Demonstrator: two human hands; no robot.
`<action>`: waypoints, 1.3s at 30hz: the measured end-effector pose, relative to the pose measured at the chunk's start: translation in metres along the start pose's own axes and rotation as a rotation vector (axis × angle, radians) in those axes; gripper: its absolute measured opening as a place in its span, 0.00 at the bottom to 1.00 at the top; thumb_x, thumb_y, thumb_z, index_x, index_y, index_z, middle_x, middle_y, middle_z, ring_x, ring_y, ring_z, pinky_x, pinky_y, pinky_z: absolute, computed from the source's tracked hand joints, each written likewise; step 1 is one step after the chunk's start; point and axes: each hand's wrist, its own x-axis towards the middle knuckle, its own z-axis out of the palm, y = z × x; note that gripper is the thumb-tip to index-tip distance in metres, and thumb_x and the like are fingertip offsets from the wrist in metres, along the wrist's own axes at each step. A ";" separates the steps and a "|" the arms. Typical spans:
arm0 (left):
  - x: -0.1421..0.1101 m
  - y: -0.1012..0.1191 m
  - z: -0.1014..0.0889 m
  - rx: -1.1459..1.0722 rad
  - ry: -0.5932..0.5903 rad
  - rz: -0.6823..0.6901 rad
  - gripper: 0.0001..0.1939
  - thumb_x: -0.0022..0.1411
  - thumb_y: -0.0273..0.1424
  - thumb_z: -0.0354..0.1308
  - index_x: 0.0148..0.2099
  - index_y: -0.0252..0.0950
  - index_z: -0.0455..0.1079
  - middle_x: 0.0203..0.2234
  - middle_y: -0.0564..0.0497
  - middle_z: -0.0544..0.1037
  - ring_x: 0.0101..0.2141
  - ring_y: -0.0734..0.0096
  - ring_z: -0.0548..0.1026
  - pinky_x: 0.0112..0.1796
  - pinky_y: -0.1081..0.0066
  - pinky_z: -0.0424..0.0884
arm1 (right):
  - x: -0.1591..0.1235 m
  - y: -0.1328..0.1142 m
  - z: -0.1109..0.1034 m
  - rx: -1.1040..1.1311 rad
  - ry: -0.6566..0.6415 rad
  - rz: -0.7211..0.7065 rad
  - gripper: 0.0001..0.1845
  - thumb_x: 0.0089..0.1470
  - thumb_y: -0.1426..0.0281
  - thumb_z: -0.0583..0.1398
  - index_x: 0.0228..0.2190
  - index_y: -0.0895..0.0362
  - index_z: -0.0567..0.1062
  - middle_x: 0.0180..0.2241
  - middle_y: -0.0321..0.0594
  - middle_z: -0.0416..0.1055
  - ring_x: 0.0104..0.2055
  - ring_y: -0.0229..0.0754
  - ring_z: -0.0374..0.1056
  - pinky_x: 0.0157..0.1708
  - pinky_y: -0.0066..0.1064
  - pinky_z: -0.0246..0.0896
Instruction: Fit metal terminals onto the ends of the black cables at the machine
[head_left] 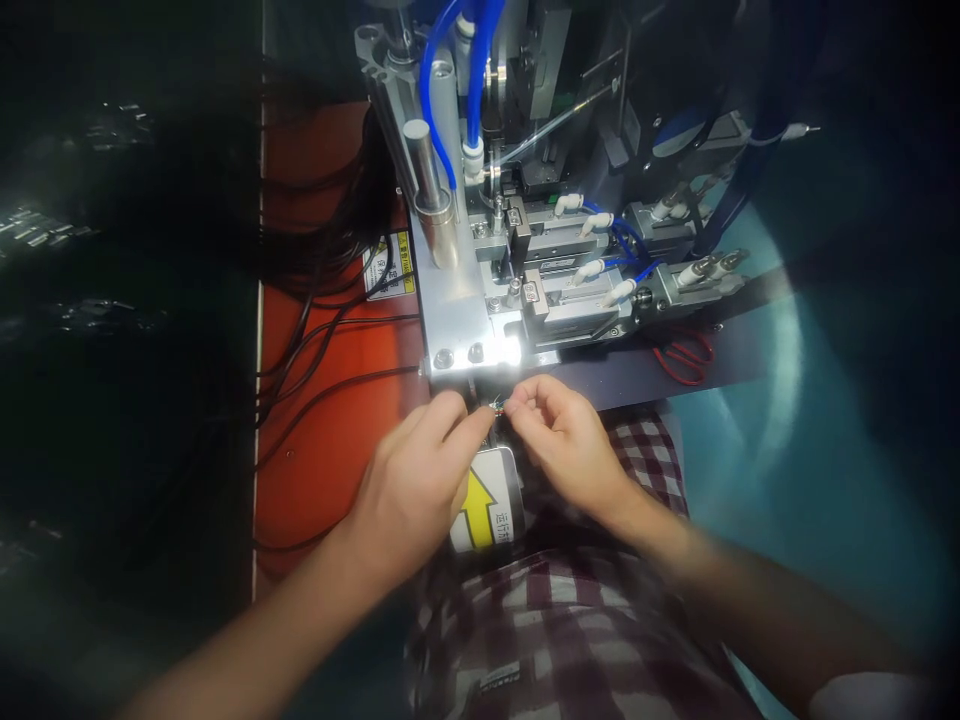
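Note:
Both hands meet just in front of a metal machine. My left hand has thumb and forefinger pinched at a tiny cluster of fine wire ends. Closed on the opposite side of that cluster, my right hand pinches it between thumb and fingertips. The strands look thin, with pale and coloured parts, too small to make out fully. Directly beyond the fingertips is the bright metal plate of the machine. Below them lies a white label with a yellow arrow, partly covered by my left hand.
Black cables run across the orange surface at left. Pneumatic cylinders with blue air hoses stand behind the hands. A red wire loop lies at right. Small shiny pieces are scattered on the dark left area.

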 end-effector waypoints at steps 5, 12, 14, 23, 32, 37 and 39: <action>0.000 0.000 -0.001 0.008 -0.004 -0.009 0.15 0.61 0.16 0.49 0.44 0.25 0.74 0.27 0.45 0.72 0.27 0.69 0.71 0.27 0.72 0.71 | 0.005 -0.008 -0.002 0.211 -0.124 0.241 0.12 0.54 0.70 0.57 0.20 0.57 0.65 0.12 0.26 0.54 0.15 0.29 0.49 0.17 0.24 0.44; 0.001 0.001 -0.001 0.016 -0.012 -0.006 0.15 0.62 0.17 0.48 0.45 0.26 0.74 0.27 0.46 0.72 0.27 0.70 0.71 0.27 0.73 0.71 | -0.003 -0.003 -0.002 0.087 0.060 -0.002 0.06 0.53 0.67 0.60 0.30 0.58 0.71 0.22 0.32 0.65 0.18 0.31 0.55 0.18 0.26 0.49; 0.000 0.000 -0.001 0.022 -0.009 -0.014 0.15 0.62 0.17 0.48 0.44 0.27 0.74 0.27 0.46 0.72 0.27 0.70 0.71 0.27 0.73 0.71 | -0.002 0.000 0.001 0.063 0.063 -0.051 0.05 0.53 0.68 0.60 0.29 0.57 0.71 0.22 0.32 0.65 0.20 0.32 0.56 0.19 0.26 0.50; -0.001 0.000 0.000 0.021 0.002 -0.004 0.14 0.62 0.17 0.48 0.44 0.26 0.74 0.27 0.46 0.73 0.28 0.70 0.71 0.27 0.73 0.71 | -0.001 0.002 0.003 -0.064 0.035 -0.153 0.04 0.57 0.71 0.56 0.29 0.56 0.69 0.24 0.32 0.64 0.24 0.34 0.59 0.25 0.28 0.55; 0.000 0.000 0.001 0.019 0.015 0.006 0.14 0.62 0.17 0.48 0.45 0.26 0.73 0.28 0.45 0.73 0.28 0.70 0.71 0.27 0.73 0.71 | 0.002 -0.002 0.001 -0.015 0.028 0.011 0.05 0.54 0.70 0.57 0.28 0.57 0.69 0.22 0.32 0.64 0.23 0.34 0.59 0.22 0.27 0.54; 0.000 0.000 0.000 0.019 -0.015 -0.002 0.14 0.62 0.17 0.48 0.45 0.27 0.73 0.28 0.46 0.72 0.28 0.70 0.71 0.28 0.73 0.71 | 0.003 -0.007 -0.002 0.070 -0.031 0.121 0.09 0.53 0.64 0.59 0.29 0.58 0.71 0.18 0.28 0.60 0.17 0.31 0.52 0.16 0.25 0.46; 0.000 0.000 0.000 0.024 -0.019 0.000 0.14 0.62 0.18 0.48 0.45 0.27 0.73 0.28 0.46 0.72 0.29 0.70 0.72 0.29 0.73 0.72 | 0.002 -0.006 0.001 0.091 0.018 0.057 0.09 0.53 0.64 0.60 0.30 0.58 0.72 0.21 0.32 0.64 0.20 0.33 0.56 0.18 0.25 0.51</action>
